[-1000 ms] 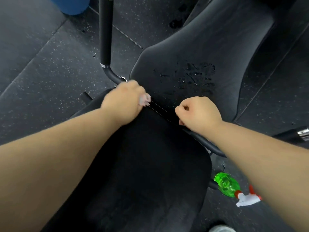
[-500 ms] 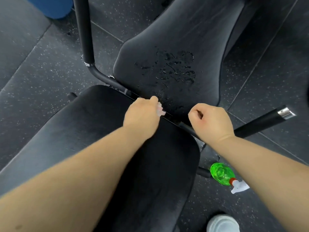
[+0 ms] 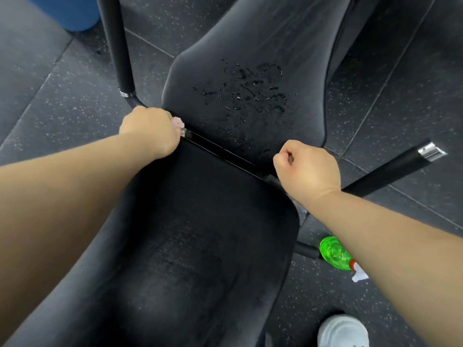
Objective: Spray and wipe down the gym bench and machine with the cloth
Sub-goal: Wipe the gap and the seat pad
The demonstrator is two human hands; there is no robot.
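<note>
Clutched cloth in left hand at crossbar's left end, bar stretching right to fisted, empty-looking right hand.

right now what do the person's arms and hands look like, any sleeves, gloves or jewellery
Both arms are bare as far as the frame shows: no sleeve reaches the left forearm or the right forearm. The left hand and right hand wear no gloves, and no watch, band or ring shows on their visible sides. No markings show either.
</note>
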